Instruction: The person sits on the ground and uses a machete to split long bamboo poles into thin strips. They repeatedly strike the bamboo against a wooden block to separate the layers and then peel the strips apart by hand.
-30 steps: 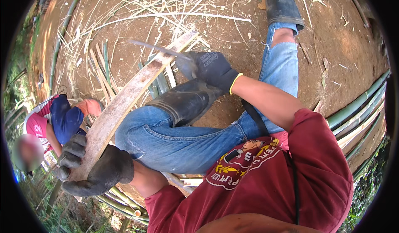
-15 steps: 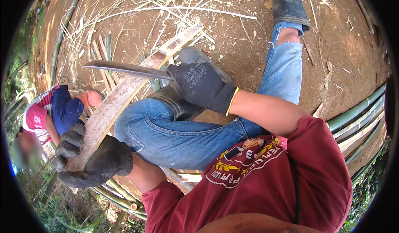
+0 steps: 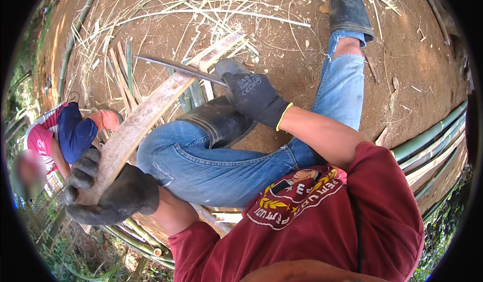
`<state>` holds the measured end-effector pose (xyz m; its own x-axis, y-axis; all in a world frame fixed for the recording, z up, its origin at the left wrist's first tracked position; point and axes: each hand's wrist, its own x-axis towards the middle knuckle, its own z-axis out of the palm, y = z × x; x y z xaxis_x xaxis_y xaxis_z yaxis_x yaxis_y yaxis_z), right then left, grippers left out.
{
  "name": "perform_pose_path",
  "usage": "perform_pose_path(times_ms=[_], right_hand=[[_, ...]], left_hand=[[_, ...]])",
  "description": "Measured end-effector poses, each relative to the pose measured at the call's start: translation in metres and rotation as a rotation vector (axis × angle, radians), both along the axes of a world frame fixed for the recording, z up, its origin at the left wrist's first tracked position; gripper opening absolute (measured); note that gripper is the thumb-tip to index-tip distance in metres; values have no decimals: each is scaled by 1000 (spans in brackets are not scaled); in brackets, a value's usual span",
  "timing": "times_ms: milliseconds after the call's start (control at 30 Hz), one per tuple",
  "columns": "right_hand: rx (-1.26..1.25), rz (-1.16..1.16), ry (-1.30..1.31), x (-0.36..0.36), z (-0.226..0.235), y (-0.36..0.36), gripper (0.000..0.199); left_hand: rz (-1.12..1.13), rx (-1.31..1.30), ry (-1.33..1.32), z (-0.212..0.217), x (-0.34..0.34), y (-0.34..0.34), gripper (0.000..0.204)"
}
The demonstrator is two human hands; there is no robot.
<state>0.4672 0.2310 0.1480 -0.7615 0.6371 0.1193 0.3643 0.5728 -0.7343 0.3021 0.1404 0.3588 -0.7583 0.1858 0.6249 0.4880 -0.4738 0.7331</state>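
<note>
In a black work glove, my left hand [image 3: 128,196] is wrapped round the near end of a long, pale split bamboo slat [image 3: 133,123]. The slat slants away to the right, past my bent knee, its far end over the ground. My right hand [image 3: 257,99], gloved in black too, grips a long-bladed knife [image 3: 166,64]; the fist hides its handle. The blade lies across the slat's farther part, pointing left. Whether the edge bites into the bamboo I cannot tell.
Loose bamboo shavings [image 3: 201,15] litter the brown dirt ahead. Cut bamboo strips [image 3: 123,78] lie beyond the slat. Green bamboo poles [image 3: 432,136] are stacked at the right, with more poles [image 3: 146,241] at lower left. Another person [image 3: 75,131] sits bent over at the left.
My right hand has moved right, carrying the knife toward the slat's far end, and the blade's tip is farther away. My left hand keeps its hold with a slight shift.
</note>
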Motion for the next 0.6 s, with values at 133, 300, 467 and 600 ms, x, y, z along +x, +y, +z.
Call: perform_pose_path(times_ms=[133,300,467,600], right_hand=[[71,63,-90,-8,19,-13,30],[-281,14,-314,8,8,18,42],[24,68,-96,-3,3,2,30],[-5,182,-320,17,-19,29,29]], left_hand=[[-20,-14,19,0,3,-5,31],[-141,-29,-8,2,9,-10,33],[-72,-45,-19,-1,7,-4,36],[-218,-29,52,-3,-18,-24,35]])
